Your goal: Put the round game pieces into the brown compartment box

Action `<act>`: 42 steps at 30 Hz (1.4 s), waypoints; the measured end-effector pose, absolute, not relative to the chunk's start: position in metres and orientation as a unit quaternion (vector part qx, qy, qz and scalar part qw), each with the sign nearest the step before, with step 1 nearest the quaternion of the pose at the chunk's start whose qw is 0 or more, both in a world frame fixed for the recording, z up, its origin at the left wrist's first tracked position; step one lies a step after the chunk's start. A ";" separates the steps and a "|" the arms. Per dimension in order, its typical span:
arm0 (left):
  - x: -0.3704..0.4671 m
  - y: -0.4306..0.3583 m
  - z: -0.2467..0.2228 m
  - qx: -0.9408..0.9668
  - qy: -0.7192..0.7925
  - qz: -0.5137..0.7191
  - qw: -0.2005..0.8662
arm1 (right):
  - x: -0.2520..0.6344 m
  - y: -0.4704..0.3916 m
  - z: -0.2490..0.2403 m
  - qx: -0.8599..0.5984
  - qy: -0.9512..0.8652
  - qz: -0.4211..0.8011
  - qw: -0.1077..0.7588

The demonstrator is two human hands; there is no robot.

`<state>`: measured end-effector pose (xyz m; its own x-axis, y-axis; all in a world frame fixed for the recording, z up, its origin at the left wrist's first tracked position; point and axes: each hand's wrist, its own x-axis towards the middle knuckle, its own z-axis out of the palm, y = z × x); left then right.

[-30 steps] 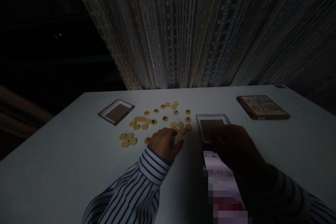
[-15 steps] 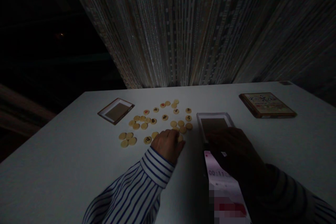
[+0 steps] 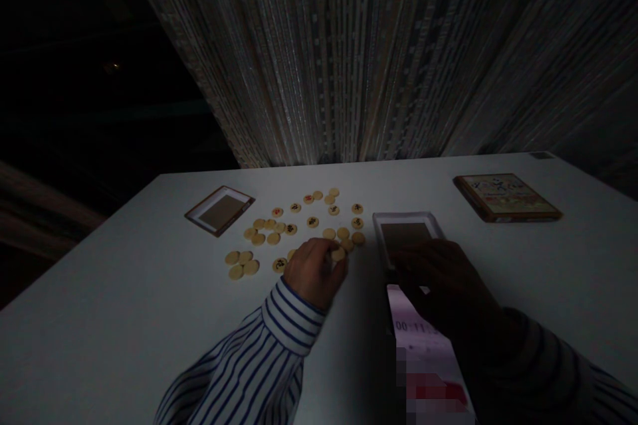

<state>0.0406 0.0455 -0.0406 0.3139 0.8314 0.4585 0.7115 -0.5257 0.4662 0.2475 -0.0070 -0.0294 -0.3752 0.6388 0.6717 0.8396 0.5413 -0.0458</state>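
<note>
Round wooden pieces (image 3: 274, 238) lie scattered over the white table (image 3: 189, 319), some marked with black or red characters, others blank. My left hand (image 3: 314, 272) is at the near edge of the scatter, its thumb and fingers closed on a pale round piece (image 3: 338, 254). Other blank pieces lie just beyond its fingertips. My right hand (image 3: 443, 285), dark in shadow, hangs over the near end of an open rectangular tray (image 3: 433, 220) and the top of a lit phone (image 3: 428, 358). Its fingertips are too dark to read.
A frame-like box lid (image 3: 219, 210) lies at the left of the table. On the right sits a flat printed box (image 3: 508, 196). A striped curtain (image 3: 339, 66) hangs behind the table's far edge.
My left hand has shifted slightly, and a pale piece now shows between its thumb and fingers. My right hand has hardly moved.
</note>
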 end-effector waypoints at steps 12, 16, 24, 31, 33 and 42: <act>0.046 0.049 -0.029 0.553 0.492 0.489 0.462 | 0.247 -0.007 -0.030 -0.452 -0.817 -0.156 0.323; 0.043 0.050 -0.021 0.475 0.486 0.492 0.544 | 0.247 -0.006 -0.030 -0.449 -0.816 -0.159 0.327; 0.042 0.054 -0.022 0.384 0.440 0.492 0.646 | 0.247 -0.007 -0.029 -0.461 -0.813 -0.151 0.323; 0.042 0.052 -0.020 0.330 0.414 0.473 0.704 | 0.246 -0.007 -0.030 -0.462 -0.814 -0.148 0.320; 0.042 0.052 -0.019 0.315 0.412 0.471 0.714 | 0.247 -0.007 -0.031 -0.464 -0.812 -0.152 0.321; 0.042 0.050 -0.019 0.335 0.407 0.453 0.719 | 0.243 -0.004 -0.027 -0.455 -0.811 -0.148 0.336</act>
<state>0.0417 0.0505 -0.0190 0.2582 0.9244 -0.2807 -0.3790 0.3642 0.8507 0.2428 -0.0039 -0.0269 -0.3607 0.6392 0.6792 0.8376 0.5423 -0.0655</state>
